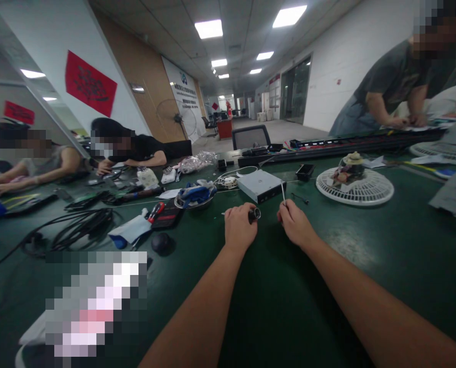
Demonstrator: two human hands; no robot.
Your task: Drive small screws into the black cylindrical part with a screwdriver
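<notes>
My left hand (pixel 240 225) is closed around a short black cylinder (pixel 255 213) with a round, ringed end facing me; its exact kind I cannot make out. To the right, my right hand (pixel 293 221) pinches a thin, pale, upright rod (pixel 283 191), its lower end hidden in the fingers. A gap of green table separates the two hands. Just beyond them lies a silver box (pixel 260 184) with a black front, like an optical disc drive. Small dark bits (pixel 301 199) lie right of the rod, and a black open box (pixel 305 172) sits farther back.
A white fan grille (pixel 327 187) with parts on it lies at right. A blue-and-white bundle (pixel 197 193) fills a bowl at left, near a red-handled tool (pixel 157 211), a black knob (pixel 161 244) and coiled black cable (pixel 78 230). Other people work around the green table (pixel 273 306).
</notes>
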